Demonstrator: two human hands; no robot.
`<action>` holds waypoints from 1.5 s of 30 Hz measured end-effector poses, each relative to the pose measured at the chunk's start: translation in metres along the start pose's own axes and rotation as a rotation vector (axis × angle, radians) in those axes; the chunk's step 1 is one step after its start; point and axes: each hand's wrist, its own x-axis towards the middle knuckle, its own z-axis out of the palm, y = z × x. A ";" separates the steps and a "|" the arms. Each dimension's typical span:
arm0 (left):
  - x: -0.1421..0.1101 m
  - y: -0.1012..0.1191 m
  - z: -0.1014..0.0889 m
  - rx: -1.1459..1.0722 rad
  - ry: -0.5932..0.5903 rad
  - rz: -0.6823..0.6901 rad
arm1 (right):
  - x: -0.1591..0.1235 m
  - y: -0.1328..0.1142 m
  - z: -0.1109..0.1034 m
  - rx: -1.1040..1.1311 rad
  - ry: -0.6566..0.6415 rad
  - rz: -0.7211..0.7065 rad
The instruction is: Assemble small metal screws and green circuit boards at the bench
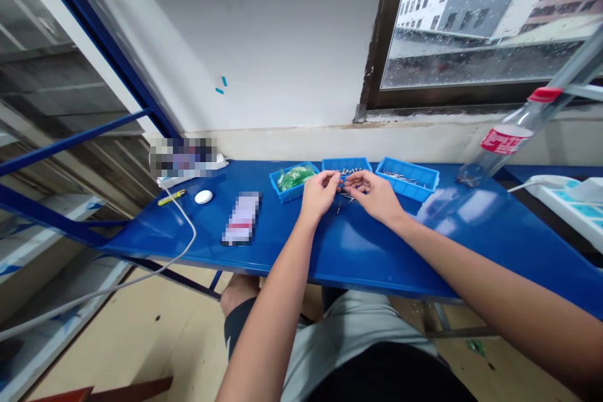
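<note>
My left hand (320, 193) and my right hand (374, 196) meet over the blue table (358, 245), just in front of three small blue trays. Both hands have their fingers pinched together on small metal parts too tiny to name. A few small dark screws (343, 201) lie on the table between the hands. The left tray (293, 180) holds green pieces. Small metal parts fill the middle tray (347, 166) and the right tray (407, 178).
A clear plastic bottle (513, 135) with a red label leans at the right. A white power strip (572, 204) lies at the far right. On the left are a white round object (203, 196), a yellow pen (171, 197) and a white cable (188, 232).
</note>
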 end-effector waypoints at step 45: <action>-0.001 -0.004 0.000 0.136 -0.099 0.049 | -0.001 0.003 -0.005 0.051 0.067 0.092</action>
